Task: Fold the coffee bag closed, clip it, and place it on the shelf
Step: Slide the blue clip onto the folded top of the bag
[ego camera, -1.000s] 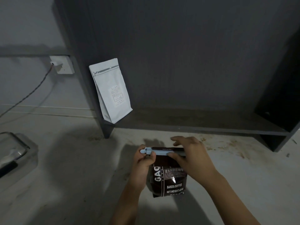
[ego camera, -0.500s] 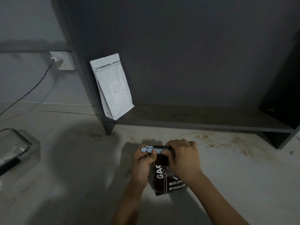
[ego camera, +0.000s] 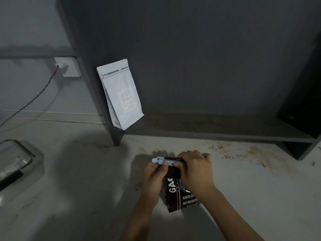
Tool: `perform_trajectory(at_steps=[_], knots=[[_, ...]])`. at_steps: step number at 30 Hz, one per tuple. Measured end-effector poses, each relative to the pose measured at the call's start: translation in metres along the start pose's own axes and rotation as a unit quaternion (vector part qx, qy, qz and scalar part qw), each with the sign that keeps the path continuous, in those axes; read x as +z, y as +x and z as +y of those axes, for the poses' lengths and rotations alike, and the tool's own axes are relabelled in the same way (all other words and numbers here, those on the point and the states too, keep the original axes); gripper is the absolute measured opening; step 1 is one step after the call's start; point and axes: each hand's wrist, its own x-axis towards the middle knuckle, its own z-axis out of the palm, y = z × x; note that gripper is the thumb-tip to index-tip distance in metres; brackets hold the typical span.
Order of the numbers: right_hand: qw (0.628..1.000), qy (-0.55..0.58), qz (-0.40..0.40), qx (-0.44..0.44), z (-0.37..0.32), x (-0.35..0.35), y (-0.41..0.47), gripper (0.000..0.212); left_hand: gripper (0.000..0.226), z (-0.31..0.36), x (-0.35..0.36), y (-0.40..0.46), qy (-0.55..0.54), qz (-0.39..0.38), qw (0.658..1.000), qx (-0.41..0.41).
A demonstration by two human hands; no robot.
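Observation:
A dark brown coffee bag (ego camera: 180, 197) with white lettering stands on the pale counter in front of me. A light blue clip (ego camera: 162, 161) lies across its folded top. My left hand (ego camera: 153, 174) pinches the clip's left end, thumb on top. My right hand (ego camera: 195, 169) is curled over the clip's right part and the bag's top, hiding both. The dark grey shelf (ego camera: 217, 134) runs across the back, its board just above the counter.
A white coffee bag (ego camera: 119, 94) leans on the shelf's left end against the side panel. A clear lidded container (ego camera: 19, 164) sits at the left edge. A wall socket (ego camera: 67, 66) with a cable is at upper left. Brown stains mark the counter under the shelf.
My right hand has closed down from open fingers over the clip's right part and the bag's top. The bag and both hands sit slightly lower and nearer to me.

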Motion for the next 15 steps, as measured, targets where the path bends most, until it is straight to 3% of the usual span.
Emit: perform_trajectory(at_steps=[3, 8, 15], knots=[[1.0, -0.013, 0.0, -0.004, -0.001, 0.0, 0.0, 0.036, 0.026, -0.001, 0.005, -0.003, -0.029, -0.016, 0.999, -0.025], [1.0, -0.011, 0.006, -0.007, -0.001, 0.0, -0.002, 0.033, 0.063, 0.001, 0.013, -0.002, -0.085, -0.012, 0.995, -0.051], [1.0, -0.022, 0.013, -0.009, -0.001, 0.0, -0.004, 0.033, 0.069, -0.004, 0.011, 0.0, -0.108, -0.003, 0.993, -0.041]])
